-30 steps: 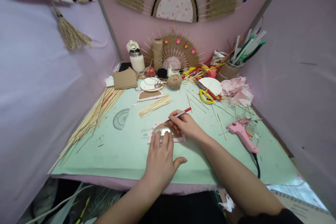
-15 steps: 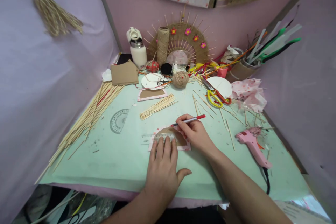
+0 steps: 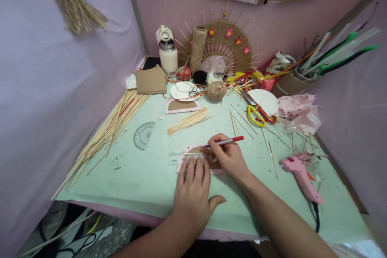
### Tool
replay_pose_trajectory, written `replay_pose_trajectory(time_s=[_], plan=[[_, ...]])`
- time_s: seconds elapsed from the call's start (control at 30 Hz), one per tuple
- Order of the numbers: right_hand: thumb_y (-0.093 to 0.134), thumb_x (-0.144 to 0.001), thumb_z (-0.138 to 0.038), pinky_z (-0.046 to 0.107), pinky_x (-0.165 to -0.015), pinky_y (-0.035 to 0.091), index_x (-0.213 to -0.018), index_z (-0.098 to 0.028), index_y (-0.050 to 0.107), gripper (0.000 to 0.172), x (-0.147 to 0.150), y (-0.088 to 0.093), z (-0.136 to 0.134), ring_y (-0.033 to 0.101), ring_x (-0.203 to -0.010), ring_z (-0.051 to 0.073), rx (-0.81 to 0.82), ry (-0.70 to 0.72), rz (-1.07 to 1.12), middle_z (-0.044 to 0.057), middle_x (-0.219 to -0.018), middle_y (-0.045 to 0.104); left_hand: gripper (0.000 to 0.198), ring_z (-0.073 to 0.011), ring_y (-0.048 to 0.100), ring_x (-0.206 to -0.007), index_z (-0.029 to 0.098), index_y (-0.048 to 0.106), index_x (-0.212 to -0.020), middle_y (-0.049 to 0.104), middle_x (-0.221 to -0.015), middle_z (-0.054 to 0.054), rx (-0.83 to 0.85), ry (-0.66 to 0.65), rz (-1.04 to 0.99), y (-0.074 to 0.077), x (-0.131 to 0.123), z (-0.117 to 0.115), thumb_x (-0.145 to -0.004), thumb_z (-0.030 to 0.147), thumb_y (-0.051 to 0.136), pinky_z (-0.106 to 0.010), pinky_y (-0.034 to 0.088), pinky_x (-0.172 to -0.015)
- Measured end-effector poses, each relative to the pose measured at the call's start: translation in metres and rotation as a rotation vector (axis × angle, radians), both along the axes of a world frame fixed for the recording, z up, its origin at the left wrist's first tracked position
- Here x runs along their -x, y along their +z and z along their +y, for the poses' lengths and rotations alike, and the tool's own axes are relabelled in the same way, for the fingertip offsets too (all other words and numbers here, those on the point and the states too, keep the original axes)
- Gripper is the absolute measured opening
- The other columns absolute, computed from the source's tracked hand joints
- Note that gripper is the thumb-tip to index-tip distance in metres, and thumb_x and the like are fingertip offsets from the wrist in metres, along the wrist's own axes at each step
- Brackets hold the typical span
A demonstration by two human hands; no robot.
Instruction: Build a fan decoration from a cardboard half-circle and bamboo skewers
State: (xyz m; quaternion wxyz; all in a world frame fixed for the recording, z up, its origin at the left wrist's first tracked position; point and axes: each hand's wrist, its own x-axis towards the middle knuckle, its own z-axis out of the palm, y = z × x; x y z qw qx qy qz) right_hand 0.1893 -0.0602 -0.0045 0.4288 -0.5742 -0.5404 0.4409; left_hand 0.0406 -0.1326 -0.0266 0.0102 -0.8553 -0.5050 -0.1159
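Note:
My left hand lies flat with its fingers stretched over a clear ruler, pressing it onto a half-round piece of cardboard edged in pink spotted fabric. Pinched in my right hand is a pen with a red end, its tip at the cardboard's upper curve. The side of my right hand covers the right part of the cardboard. A small bundle of thin wooden sticks lies just beyond, and a clear protractor rests to the left.
A long pile of sticks runs along the left side. Yellow-and-red-handled scissors and a pink glue gun lie at right. Farther back are a white bottle, a twine ball and another fabric-edged half-round.
The whole scene has shifted rightward as the camera turned. My left hand still holds the ruler down, and the pen tip stays near the cardboard's upper curve.

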Motion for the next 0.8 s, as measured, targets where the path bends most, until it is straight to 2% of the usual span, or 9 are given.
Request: replay_pose_trajectory(time_s=[0.2, 0.37, 0.8], plan=[[0.054, -0.087, -0.039, 0.027, -0.055, 0.042, -0.076, -0.022, 0.057, 0.020, -0.0014, 0.0034, 0.0013, 0.051, -0.058, 0.015, -0.036, -0.031, 0.009, 0.000, -0.063, 0.054, 0.088, -0.0381, 0.046, -0.129, 0.011, 0.056, -0.134, 0.055, -0.137, -0.019, -0.032, -0.011, 0.009, 0.0000, 0.0009, -0.0004, -0.074, 0.076, 0.056, -0.055, 0.037, -0.107], [0.054, -0.089, -0.038, 0.024, -0.053, 0.040, -0.078, -0.020, 0.057, 0.021, -0.0007, 0.0051, 0.0003, 0.049, -0.056, 0.012, -0.055, -0.002, 0.023, -0.002, -0.064, 0.054, 0.087, -0.0362, 0.047, -0.129, 0.011, 0.056, -0.134, 0.056, -0.137, -0.018, -0.087, -0.009, 0.034, 0.0016, 0.0011, -0.0004, -0.076, 0.076, 0.055, -0.052, 0.037, -0.108], [0.054, -0.089, -0.033, 0.024, -0.058, 0.045, -0.075, -0.020, 0.057, 0.019, 0.0003, 0.0049, 0.0001, 0.055, -0.058, 0.012, -0.058, 0.023, 0.037, -0.002, -0.066, 0.057, 0.086, -0.0349, 0.048, -0.128, 0.010, 0.057, -0.132, 0.058, -0.135, -0.018, -0.109, -0.013, 0.031, 0.0020, 0.0014, 0.0008, -0.077, 0.076, 0.053, -0.050, 0.035, -0.110]])
